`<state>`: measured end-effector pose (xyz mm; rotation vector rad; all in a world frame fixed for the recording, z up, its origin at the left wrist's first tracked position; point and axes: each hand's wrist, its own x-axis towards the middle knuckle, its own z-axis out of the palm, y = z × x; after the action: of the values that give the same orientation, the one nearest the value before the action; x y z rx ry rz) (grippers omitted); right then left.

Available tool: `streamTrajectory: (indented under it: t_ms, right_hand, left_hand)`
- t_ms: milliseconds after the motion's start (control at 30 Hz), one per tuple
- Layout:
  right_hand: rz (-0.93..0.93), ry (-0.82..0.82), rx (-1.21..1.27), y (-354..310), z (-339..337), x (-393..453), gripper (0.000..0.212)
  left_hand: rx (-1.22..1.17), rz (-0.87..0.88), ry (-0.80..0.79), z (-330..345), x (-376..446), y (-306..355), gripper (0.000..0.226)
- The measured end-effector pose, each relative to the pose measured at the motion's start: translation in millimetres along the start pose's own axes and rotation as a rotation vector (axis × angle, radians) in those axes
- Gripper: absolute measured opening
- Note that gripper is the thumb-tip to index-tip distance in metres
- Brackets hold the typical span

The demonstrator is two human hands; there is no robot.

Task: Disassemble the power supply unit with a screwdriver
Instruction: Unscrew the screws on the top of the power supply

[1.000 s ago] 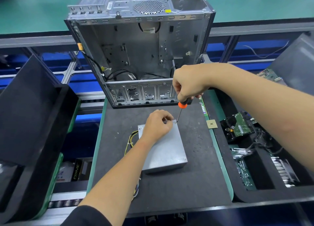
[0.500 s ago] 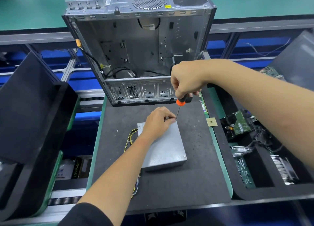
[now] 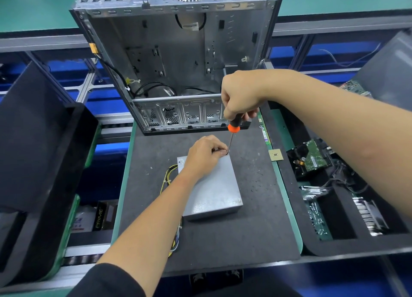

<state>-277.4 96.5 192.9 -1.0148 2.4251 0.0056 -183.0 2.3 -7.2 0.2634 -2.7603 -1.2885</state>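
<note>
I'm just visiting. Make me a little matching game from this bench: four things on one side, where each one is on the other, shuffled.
Things:
1. screwdriver
2. power supply unit
3. computer case
4. small square chip

Places:
A. at the mat's right edge
B. in the right hand
C. standing open at the mat's far end
D. flat under the left hand

Pairs: 1-B, 2-D, 3-C, 4-A

The person's left hand (image 3: pixel 204 155) is bare, and so is its forearm up to a black fabric sleeve (image 3: pixel 111 283) pushed back near the elbow. The right hand (image 3: pixel 239 98) is also bare, with an uncovered forearm running off the frame's right edge; no glove, watch or ring shows.
</note>
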Motion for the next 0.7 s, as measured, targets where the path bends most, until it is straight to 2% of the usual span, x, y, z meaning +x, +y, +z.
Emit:
streamTrajectory:
  t_ms: [300, 700]
  right_hand:
    - [0.032, 0.010, 0.048, 1.5, 0.0, -1.9, 0.015]
    - [-0.139, 0.043, -0.232, -8.2, 13.7, -7.0, 0.019]
  left_hand:
    - [0.005, -0.015, -0.009, 0.1, 2.0, -1.2, 0.017]
    - [-0.010, 0.017, 0.024, 2.8, 1.6, -5.7, 0.015]
